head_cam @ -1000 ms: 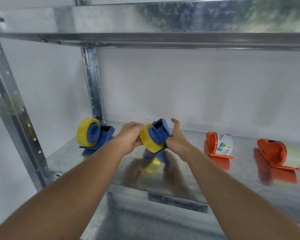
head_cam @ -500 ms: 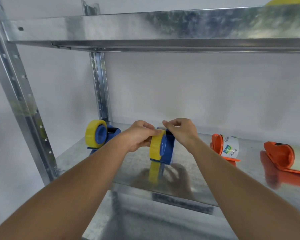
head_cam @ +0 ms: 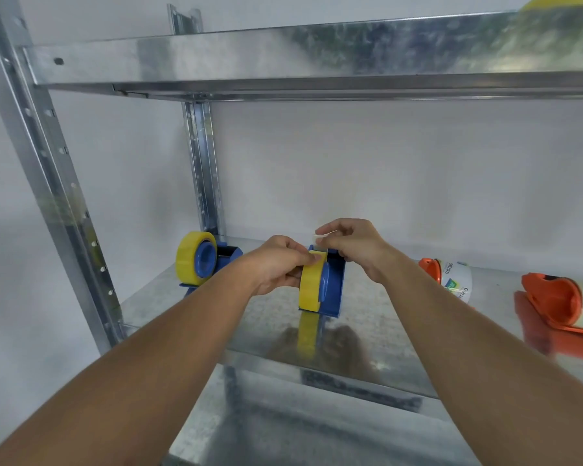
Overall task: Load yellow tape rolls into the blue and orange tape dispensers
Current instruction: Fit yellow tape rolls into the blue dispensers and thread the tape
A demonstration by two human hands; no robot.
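Observation:
A blue tape dispenser [head_cam: 333,286] stands upright on the metal shelf [head_cam: 196,307] with a yellow tape roll [head_cam: 311,286] mounted on it. My left hand [head_cam: 274,268] grips the roll and dispenser from the left. Just above the dispenser's top, my right hand [head_cam: 350,243] pinches the free end of the tape between thumb and fingers. A second blue dispenser with a yellow roll [head_cam: 199,257] sits at the left. Two orange dispensers [head_cam: 431,268] [head_cam: 559,299] stand at the right, each holding a pale roll.
An upper metal shelf [head_cam: 283,65] overhangs the work area, with something yellow at its top right corner. Perforated steel uprights [head_cam: 51,183] stand at the left and rear. A white wall closes the back. A lower shelf shows below.
My right hand has lifted slightly above the dispenser, pulling the tape end up. The dispenser, tilted and held in the air a second ago, now stands on the shelf.

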